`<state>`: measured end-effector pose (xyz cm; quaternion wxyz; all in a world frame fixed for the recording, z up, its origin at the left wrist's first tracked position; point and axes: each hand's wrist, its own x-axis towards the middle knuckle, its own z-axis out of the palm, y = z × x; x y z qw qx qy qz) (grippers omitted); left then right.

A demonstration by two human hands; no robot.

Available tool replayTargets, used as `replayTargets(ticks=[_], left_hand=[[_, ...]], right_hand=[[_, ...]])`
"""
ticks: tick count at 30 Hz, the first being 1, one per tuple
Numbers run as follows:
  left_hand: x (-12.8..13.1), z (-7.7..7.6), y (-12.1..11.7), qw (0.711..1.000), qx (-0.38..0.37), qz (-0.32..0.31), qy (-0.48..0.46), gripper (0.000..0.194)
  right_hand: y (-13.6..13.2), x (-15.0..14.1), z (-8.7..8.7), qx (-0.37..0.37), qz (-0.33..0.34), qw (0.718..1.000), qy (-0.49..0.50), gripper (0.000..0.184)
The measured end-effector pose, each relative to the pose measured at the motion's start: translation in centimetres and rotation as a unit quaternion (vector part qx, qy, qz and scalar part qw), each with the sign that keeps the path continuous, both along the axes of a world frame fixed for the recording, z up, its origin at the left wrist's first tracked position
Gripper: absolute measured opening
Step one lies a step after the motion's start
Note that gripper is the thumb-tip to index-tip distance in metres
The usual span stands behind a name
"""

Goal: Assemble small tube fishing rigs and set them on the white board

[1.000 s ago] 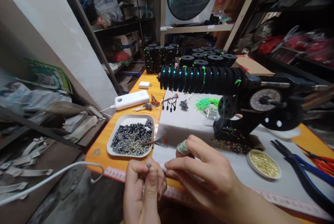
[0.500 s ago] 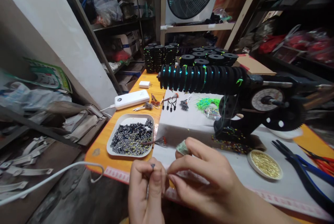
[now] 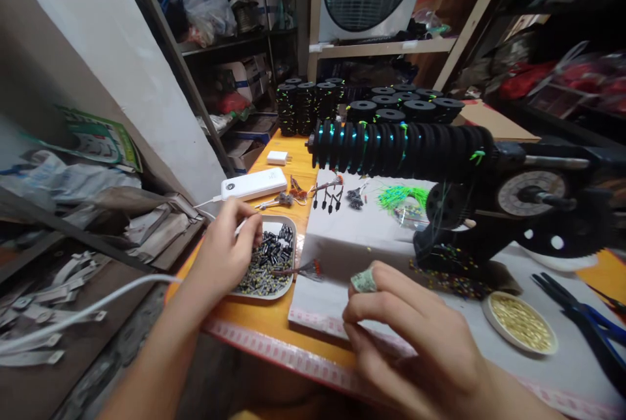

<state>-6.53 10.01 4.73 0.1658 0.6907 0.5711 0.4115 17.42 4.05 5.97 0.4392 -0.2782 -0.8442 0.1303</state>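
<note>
Orange-tipped bundle (image 3: 302, 270) lies sideways over the tray's (image 3: 294, 245) rim, tips rightward. Your left hand (image 3: 229, 244) arches over the tray; right hand (image 3: 411, 315) curls, back upward; grips: cannot tell.

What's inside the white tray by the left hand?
Tube-like black pieces and grey and yellowish pieces lie in the white tray. The left hand covers its left side, so whatever lies there can't be seen.
</note>
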Motion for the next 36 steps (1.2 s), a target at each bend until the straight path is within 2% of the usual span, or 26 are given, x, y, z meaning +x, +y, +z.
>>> replayTargets(ticks=[3, 7, 10, 14, 18, 21, 24, 25, 26, 28, 30, 32, 34, 36], left_hand=[[0.1, 0.5, 3.2, 0.99, -0.06, -0.031, 0.123, 0.012], [0.9, 0.0, 5.6, 0.953, -0.16, -0.082, 0.245, 0.015], [1.0, -0.5, 6.4, 0.932, -0.205, -0.1, 0.281, 0.019], [1.1, -0.2, 6.8, 0.934, -0.221, -0.099, 0.263, 0.019], [1.8, 1.4, 4.5, 0.967, -0.176, -0.057, 0.175, 0.01], [2.5, 2.0, 0.6, 0.987, -0.146, -0.047, 0.051, 0.007], [3.8, 1.3, -3.8, 0.983, -0.156, -0.051, -0.08, 0.023], [4.3, 0.9, -5.0, 0.954, -0.188, -0.047, -0.23, 0.024], [4.9, 0.5, -6.1, 0.907, -0.212, -0.042, -0.362, 0.027], [6.0, -0.3, -7.7, 0.809, -0.245, -0.057, -0.532, 0.027], [6.9, -0.9, -8.7, 0.744, -0.262, -0.061, -0.612, 0.018], [7.5, -1.3, -9.3, 0.701, -0.274, -0.062, -0.655, 0.014], [8.0, -1.3, -9.6, 0.669, -0.278, -0.053, -0.687, 0.017], [8.4, -1.2, -9.8, 0.65, -0.27, -0.03, -0.709, 0.022]], right_hand=[[0.1, 0.3, 0.3, -0.014, -0.004, 1.0, 0.011, 0.016], [0.1, 0.5, 0.4, -0.018, -0.021, 1.0, 0.009, 0.016], [0.0, 0.5, 0.3, -0.023, -0.029, 0.999, 0.008, 0.016], [0.2, 0.5, -0.1, -0.037, -0.041, 0.998, 0.017, 0.015], [0.2, 0.6, -0.4, -0.059, -0.061, 0.995, 0.043, 0.012], [0.0, 0.7, -0.4, -0.079, -0.063, 0.993, 0.059, 0.01], [-0.3, 0.6, -0.3, -0.077, -0.039, 0.993, 0.076, 0.011], [-0.4, 0.6, -0.3, -0.069, -0.028, 0.994, 0.081, 0.012], [-0.5, 0.5, -0.3, -0.062, -0.017, 0.994, 0.086, 0.012], [-0.6, 0.3, -0.4, -0.049, 0.003, 0.994, 0.1, 0.013], [-0.8, 0.1, -0.7, -0.036, 0.015, 0.993, 0.113, 0.013], [-0.9, -0.1, -0.9, -0.015, 0.013, 0.993, 0.12, 0.015], [-1.1, -0.1, -1.2, 0.001, 0.002, 0.993, 0.115, 0.016], [-1.3, 0.0, -1.5, 0.007, 0.005, 0.994, 0.107, 0.015]])
